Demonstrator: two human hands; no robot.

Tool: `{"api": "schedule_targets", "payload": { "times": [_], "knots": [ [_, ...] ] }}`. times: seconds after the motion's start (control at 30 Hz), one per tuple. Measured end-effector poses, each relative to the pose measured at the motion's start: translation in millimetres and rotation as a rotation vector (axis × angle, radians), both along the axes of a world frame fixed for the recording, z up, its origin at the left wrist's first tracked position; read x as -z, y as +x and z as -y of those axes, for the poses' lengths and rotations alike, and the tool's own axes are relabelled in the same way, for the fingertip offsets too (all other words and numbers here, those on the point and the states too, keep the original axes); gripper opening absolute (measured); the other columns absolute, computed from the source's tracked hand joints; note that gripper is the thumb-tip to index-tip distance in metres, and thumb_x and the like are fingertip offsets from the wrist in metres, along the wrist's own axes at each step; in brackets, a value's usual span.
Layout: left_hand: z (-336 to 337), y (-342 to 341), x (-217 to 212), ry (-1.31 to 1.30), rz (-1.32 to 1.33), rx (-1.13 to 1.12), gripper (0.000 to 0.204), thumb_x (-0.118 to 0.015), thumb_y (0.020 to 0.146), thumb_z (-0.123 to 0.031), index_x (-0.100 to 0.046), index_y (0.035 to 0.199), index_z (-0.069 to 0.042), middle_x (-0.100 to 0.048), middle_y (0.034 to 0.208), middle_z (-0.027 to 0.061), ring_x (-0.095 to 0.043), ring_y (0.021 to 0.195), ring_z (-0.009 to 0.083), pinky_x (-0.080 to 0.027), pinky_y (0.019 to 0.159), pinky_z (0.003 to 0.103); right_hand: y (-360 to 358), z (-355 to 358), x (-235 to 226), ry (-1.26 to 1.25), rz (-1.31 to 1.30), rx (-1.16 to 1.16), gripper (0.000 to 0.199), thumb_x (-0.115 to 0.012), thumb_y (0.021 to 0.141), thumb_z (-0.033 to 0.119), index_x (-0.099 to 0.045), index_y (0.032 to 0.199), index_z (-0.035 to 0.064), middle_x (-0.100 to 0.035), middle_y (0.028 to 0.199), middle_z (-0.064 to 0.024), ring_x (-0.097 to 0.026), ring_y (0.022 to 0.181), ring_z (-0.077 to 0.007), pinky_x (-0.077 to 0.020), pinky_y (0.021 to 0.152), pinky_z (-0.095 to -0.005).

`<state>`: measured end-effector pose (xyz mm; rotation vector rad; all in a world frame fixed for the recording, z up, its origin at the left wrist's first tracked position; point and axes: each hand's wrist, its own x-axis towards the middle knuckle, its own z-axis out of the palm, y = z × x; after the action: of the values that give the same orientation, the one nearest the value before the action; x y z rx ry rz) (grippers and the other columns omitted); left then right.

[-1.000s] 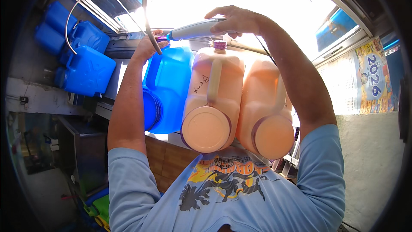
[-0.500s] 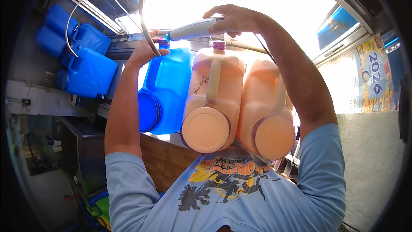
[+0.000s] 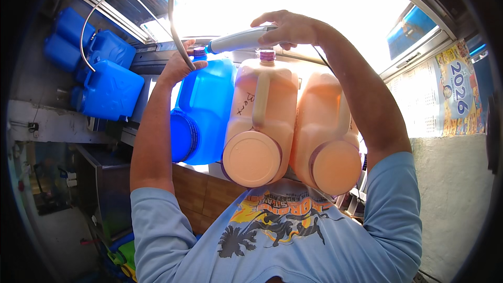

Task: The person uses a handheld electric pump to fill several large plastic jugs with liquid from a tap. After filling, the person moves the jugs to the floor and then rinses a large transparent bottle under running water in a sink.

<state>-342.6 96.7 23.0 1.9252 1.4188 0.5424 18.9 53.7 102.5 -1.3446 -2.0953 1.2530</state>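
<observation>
Several stacked blue jerrycans sit at the left, a printed wall calendar hangs at the right, and wooden panelling lies below.

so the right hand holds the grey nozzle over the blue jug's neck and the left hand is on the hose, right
Not quite. In the head view the right hand holds the grey nozzle with its tip at the blue jug, but the left hand is indeed on the hose; the nozzle lies sideways beside the jug's purple cap, not over an open neck.
</observation>
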Motion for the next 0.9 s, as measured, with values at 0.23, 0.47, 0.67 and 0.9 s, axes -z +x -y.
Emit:
{"api": "schedule_targets", "payload": {
  "times": [0.23, 0.47, 0.67, 0.9],
  "knots": [
    [1.3, -0.2, -2.2, -0.006, 0.032, 0.035, 0.117, -0.091, 0.063, -0.059, -0.04, 0.151, -0.002, -0.059, 0.131, 0.0262, -0.055, 0.129, 0.0382, -0.045, 0.108, 0.049, 1.3, 3.4, 1.1, -0.012, -0.043, -0.011, 0.065, -0.071, 0.083, 0.031, -0.055, 0.139, 0.0023, -0.068, 0.098, -0.015, -0.052, 0.059, -0.0116, -0.0473, 0.055, -0.0285],
    [-0.4, 0.1, 0.4, 0.035, -0.037, -0.01, 0.116, -0.09, 0.063, -0.061, -0.04, 0.151, -0.004, -0.056, 0.137, 0.0287, -0.051, 0.133, 0.041, -0.042, 0.111, 0.051, 0.8, 6.0, 1.3, 0.024, -0.011, -0.006, 0.064, -0.07, 0.083, 0.029, -0.055, 0.139, 0.0016, -0.068, 0.097, -0.0142, -0.054, 0.06, -0.0115, -0.0477, 0.055, -0.0284],
    [-2.0, -2.1, 0.0, 0.016, -0.085, -0.011, 0.116, -0.09, 0.062, -0.062, -0.041, 0.151, -0.006, -0.053, 0.14, 0.0306, -0.048, 0.136, 0.0431, -0.042, 0.111, 0.054, 0.9, 7.4, 2.9, 0.0, -0.033, -0.021, 0.063, -0.071, 0.084, 0.029, -0.056, 0.139, 0.0024, -0.068, 0.097, -0.0133, -0.055, 0.061, -0.0121, -0.0484, 0.055, -0.0287],
    [-1.3, -2.4, -0.2, 0.023, -0.05, -0.006, 0.119, -0.089, 0.059, -0.065, -0.043, 0.15, -0.005, -0.049, 0.144, 0.0318, -0.044, 0.139, 0.0443, -0.04, 0.111, 0.056, -0.2, 6.9, 6.8, 0.015, -0.018, -0.018, 0.06, -0.07, 0.086, 0.027, -0.055, 0.139, 0.0029, -0.068, 0.098, -0.0132, -0.056, 0.064, -0.0119, -0.0484, 0.056, -0.028]
  ]
}}
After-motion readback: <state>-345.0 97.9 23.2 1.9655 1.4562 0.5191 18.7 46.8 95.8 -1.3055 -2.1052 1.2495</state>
